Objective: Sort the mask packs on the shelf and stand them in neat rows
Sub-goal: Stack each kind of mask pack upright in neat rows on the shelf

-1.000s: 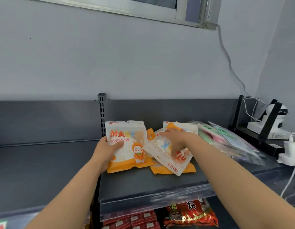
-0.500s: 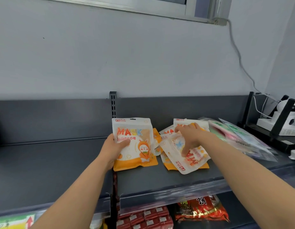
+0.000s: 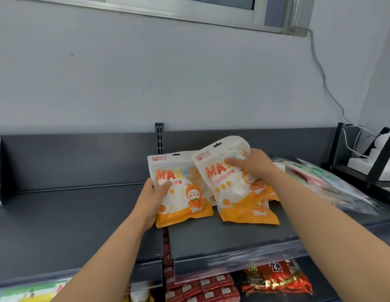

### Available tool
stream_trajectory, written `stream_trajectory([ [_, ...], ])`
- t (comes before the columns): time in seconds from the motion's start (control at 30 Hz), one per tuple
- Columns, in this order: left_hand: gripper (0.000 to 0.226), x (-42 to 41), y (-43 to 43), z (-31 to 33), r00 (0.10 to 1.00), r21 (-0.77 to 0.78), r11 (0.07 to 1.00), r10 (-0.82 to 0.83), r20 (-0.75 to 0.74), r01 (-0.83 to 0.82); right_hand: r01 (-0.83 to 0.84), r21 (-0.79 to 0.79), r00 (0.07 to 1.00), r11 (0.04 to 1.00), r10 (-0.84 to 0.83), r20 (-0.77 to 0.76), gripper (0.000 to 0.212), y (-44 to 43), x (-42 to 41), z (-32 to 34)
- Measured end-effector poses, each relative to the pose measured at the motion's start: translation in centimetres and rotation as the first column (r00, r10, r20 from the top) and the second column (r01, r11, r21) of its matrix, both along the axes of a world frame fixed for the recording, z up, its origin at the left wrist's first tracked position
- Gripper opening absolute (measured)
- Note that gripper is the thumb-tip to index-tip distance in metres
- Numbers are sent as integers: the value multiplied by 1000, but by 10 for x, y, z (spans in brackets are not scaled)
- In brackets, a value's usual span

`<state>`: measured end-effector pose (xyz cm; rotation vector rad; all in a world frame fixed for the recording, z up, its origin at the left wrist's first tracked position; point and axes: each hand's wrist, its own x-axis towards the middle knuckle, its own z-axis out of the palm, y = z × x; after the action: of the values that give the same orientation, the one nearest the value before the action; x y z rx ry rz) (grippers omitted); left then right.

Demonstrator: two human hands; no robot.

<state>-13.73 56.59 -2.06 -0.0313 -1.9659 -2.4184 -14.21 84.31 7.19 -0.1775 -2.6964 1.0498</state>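
Hands are gripping glossy white-and-orange plastic mask packs on the dark grey metal shelf (image 3: 222, 238); left hand (image 3: 151, 200) is steadying the upright pack (image 3: 181, 188); right hand (image 3: 252, 163) is now lifting a second pack (image 3: 231, 186) off the pile, bringing it alongside.

At the frame's centre, the left mask pack (image 3: 181, 188) is white above an orange base, with orange "MASK" lettering and a cartoon rabbit in an orange hood. The tilted mask pack (image 3: 231, 186) right of it repeats white, orange dots and an orange bottom. The shelf (image 3: 76, 216) is dark grey; the wall (image 3: 146, 79) in the upper half pale grey. At lower right, a snack bag (image 3: 277, 280) is red with black characters. At right, clear packs (image 3: 329, 182) show green and pink.
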Motion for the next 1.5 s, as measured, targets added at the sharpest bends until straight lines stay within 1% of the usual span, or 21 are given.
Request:
stream_trajectory([
  [0.13, 32, 2, -5, 2, 999, 44, 999, -19, 27, 18, 82, -291, 995, 953, -61, 79, 90, -44, -9, -34],
  [0.2, 46, 3, -9, 3, 999, 43, 998, -45, -4, 45, 78, -450, 992, 890, -24, 125, 105, -66, -11, -43],
  [0.27, 62, 4, -13, 5, 996, 54, 996, -74, -45, 77, 71, -535, 988, 842, 13, 151, 116, -84, -17, -50],
  [0.3, 64, 4, -15, 5, 995, 49, 995, -80, -55, 83, 65, -544, 985, 837, 32, 167, 110, -92, -21, -52],
  [0.4, 70, -3, -22, 3, 995, -12, 998, -68, -67, 68, 1, -595, 969, 804, 145, 198, 76, -111, -27, -56],
  [0.47, 73, -10, -31, 1, 998, -38, 999, -15, -62, 13, -45, -613, 965, 789, 193, 179, 67, -113, -32, -54],
  [0.5, 67, -12, -39, 0, 998, -38, 999, 31, -62, -34, -56, -584, 974, 810, 173, 146, 58, -110, -33, -52],
  [0.53, 61, -15, -46, 0, 995, -27, 997, 68, -73, -70, -53, -490, 987, 870, 122, 109, 46, -105, -34, -50],
  [0.6, 62, -20, -63, -3, 988, -14, 991, 135, -77, -136, -12, -231, 998, 973, 27, 62, 35, -92, -34, -52],
  [0.67, 66, -24, -77, -7, 979, -18, 981, 192, -67, -194, -7, -57, 992, 998, 14, 128, 28, -84, -34, -58],
  [0.7, 66, -25, -81, -10, 976, -21, 977, 208, -58, -210, -13, 10, 981, 1000, 11, 193, 40, -83, -37, -62],
  [0.77, 65, -27, -86, -17, 970, -11, 971, 239, -35, -239, -31, 152, 959, 988, -14, 285, 78, -87, -37, -68],
  [0.8, 65, -26, -86, -19, 968, -4, 969, 247, -37, -247, -34, 206, 956, 978, -28, 292, 87, -90, -37, -70],
  [0.87, 64, -25, -87, -21, 967, 2, 969, 248, -54, -248, -25, 290, 956, 957, -63, 288, 93, -93, -40, -74],
  [0.93, 58, -23, -86, -20, 963, 6, 966, 259, -78, -259, -13, 313, 954, 950, -81, 287, 95, -94, -45, -79],
  [1.03, 55, -21, -84, -20, 959, 10, 962, 273, -81, -273, 20, 162, 974, 987, -56, 219, 94, -94, -52, -81],
  [1.13, 61, -24, -87, -23, 955, 7, 957, 289, -71, -289, 50, 14, 997, 999, -51, 62, 86, -90, -56, -73],
  [1.23, 64, -26, -87, -24, 948, -17, 950, 310, -69, -312, 98, -113, 987, 989, -111, -116, 78, -83, -54, -61],
  [1.3, 64, -26, -85, -23, 938, -22, 939, 340, -70, -342, 126, -241, 957, 962, -181, -225, 72, -81, -49, -55],
  [1.4, 62, -25, -81, -21, 927, -29, 928, 369, -72, -372, 103, -451, 894, 887, -281, -349, 50, -82, -44, -51],
  [1.5, 59, -23, -72, -20, 925, -29, 929, 365, -102, -369, 48, -571, 895, 820, -290, -340, 40, -95, -41, -56],
])
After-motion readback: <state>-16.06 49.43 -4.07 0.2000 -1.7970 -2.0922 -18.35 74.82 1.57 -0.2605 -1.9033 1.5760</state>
